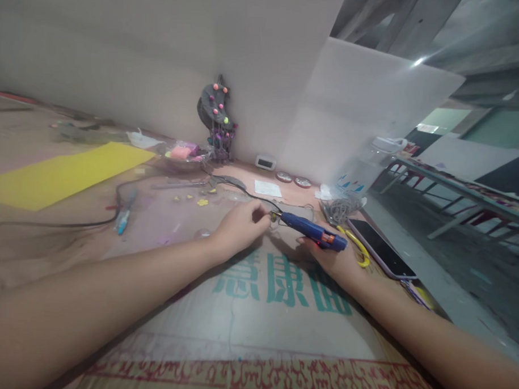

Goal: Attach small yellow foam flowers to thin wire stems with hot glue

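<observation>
My right hand (331, 260) is wrapped round a blue glue gun (311, 231), whose nozzle points left. At the nozzle tip, my left hand (240, 223) is closed in a pinch on something small that I cannot make out. Both hands rest over a flattened cardboard sheet (255, 308) printed with green characters. A black cable (92, 222) trails away to the left across the table.
A phone (381, 248) lies right of the glue gun, beside yellow-handled pliers (358, 249). A yellow sheet (64, 173) lies at the left, with a blue pen (123, 219) nearer. A dark ornament with coloured beads (217, 116) stands at the wall by a bowl (184, 155).
</observation>
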Motion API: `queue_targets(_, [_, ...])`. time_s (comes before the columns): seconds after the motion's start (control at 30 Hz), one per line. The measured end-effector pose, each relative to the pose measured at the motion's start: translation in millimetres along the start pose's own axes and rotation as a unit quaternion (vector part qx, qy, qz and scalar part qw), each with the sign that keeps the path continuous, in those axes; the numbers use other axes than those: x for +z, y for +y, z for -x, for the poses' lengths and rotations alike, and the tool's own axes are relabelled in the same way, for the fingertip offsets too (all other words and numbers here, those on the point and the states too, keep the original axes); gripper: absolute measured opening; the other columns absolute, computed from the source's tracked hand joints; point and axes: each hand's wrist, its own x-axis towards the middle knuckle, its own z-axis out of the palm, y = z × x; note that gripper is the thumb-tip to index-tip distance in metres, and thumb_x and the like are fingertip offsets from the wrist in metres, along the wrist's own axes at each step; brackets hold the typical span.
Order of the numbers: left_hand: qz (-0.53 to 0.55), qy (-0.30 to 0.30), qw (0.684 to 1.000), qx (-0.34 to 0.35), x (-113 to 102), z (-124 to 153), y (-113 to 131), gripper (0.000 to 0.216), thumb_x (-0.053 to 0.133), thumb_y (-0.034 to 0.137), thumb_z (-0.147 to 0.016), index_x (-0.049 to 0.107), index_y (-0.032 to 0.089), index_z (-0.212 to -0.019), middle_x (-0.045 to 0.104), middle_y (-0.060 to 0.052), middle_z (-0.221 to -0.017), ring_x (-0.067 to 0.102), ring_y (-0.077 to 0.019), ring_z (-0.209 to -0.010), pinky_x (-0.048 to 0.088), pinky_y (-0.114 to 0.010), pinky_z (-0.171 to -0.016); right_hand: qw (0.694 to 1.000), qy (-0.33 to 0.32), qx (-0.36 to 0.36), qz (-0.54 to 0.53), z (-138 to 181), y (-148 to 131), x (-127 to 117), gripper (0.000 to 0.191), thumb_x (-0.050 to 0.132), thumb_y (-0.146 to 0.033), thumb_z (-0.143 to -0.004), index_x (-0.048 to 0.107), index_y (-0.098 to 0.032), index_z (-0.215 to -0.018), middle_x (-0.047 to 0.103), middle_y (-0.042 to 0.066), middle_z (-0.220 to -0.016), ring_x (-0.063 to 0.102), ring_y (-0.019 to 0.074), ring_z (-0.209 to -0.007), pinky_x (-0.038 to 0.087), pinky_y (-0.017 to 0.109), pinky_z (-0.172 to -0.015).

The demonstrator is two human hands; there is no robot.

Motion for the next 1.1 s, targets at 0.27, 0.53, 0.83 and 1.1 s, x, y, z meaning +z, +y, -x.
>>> queue_targets(0.27, [0.018,-0.001,1.0,-0.026,-1.4,-1.3,0.4,0.012,0.05,0.027,-0.08,0.055,0.018,-0.072,0.062,0.001,-0.071,0.054,-0.015,-0.068,0.039,-0.026,-0.064,1.0,-0.01,-0.006,0.0,0.2,4.7,1.3,0.017,0.065,-0.04,-0.078,0.065,-0.023,-0.077,0.064,-0.001,-0.065,0.057,0.0157,-0.056,0.044,0.027,-0.056])
queue_targets(0.53, [0.044,0.016,0.998,-0.052,-0.5,-5.9,-4.9,0.011,0.051,0.027,-0.078,0.057,0.018,-0.073,0.065,0.0,-0.074,0.057,-0.0156,-0.071,0.041,-0.026,-0.066,0.999,-0.01,-0.027,-0.017,-0.5,-2.3,-2.4,0.016,0.066,-0.037,-0.077,0.063,-0.021,-0.078,0.065,-0.001,-0.068,0.058,0.0153,-0.06,0.045,0.027,-0.057])
queue_targets(0.83, [0.062,0.02,0.995,-0.07,2.6,-7.8,-10.2,0.014,0.051,0.028,-0.079,0.06,0.017,-0.077,0.067,-0.001,-0.077,0.061,-0.0167,-0.074,0.043,-0.027,-0.068,0.986,0.03,-0.02,-0.166,-8.0,-12.8,-21.4,0.02,0.058,-0.04,-0.087,0.065,-0.022,-0.087,0.072,0.006,-0.086,0.068,0.0223,-0.081,0.053,0.035,-0.076])
queue_targets(1.1, [0.024,-0.012,0.999,-0.034,2.4,-2.5,-4.8,0.013,0.05,0.027,-0.08,0.059,0.018,-0.077,0.066,-0.001,-0.076,0.06,-0.017,-0.074,0.042,-0.027,-0.068,0.992,0.018,0.033,-0.12,-80.4,5.5,-16.5,0.035,0.068,-0.046,-0.076,0.069,-0.015,-0.092,0.073,0.01,-0.091,0.067,0.0251,-0.089,0.051,0.039,-0.083])
